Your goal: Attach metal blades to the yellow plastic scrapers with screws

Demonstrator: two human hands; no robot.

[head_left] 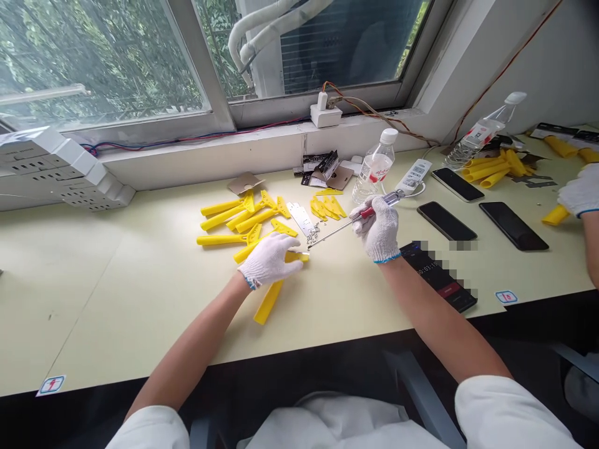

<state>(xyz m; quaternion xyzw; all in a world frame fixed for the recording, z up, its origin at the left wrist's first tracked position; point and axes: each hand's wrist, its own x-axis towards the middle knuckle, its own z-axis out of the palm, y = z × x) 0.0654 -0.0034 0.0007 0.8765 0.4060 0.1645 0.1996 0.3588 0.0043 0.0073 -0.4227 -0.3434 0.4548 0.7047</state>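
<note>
My left hand (271, 259), in a white knit glove, is closed over the head of a yellow scraper (268, 303) on the table. The scraper's handle points toward me, and the glove hides much of its head. In my gloved right hand (378, 229) is a screwdriver (334, 232) with a red and clear handle. Its long shaft slants down left, and the tip is close to the scraper head and a small heap of screws (313, 234). Several more yellow scrapers (229, 219) lie beyond my left hand. Loose yellow head pieces (327, 207) and flat metal blades (300, 218) lie near the screws.
A water bottle (373, 165), a power strip (414, 176) and opened packaging (325, 168) stand toward the window. Phones (447, 221) lie to the right, one beside my right forearm. White boxes (60, 168) are at far left. A co-worker's gloved hand (580, 190) holds a yellow piece at far right.
</note>
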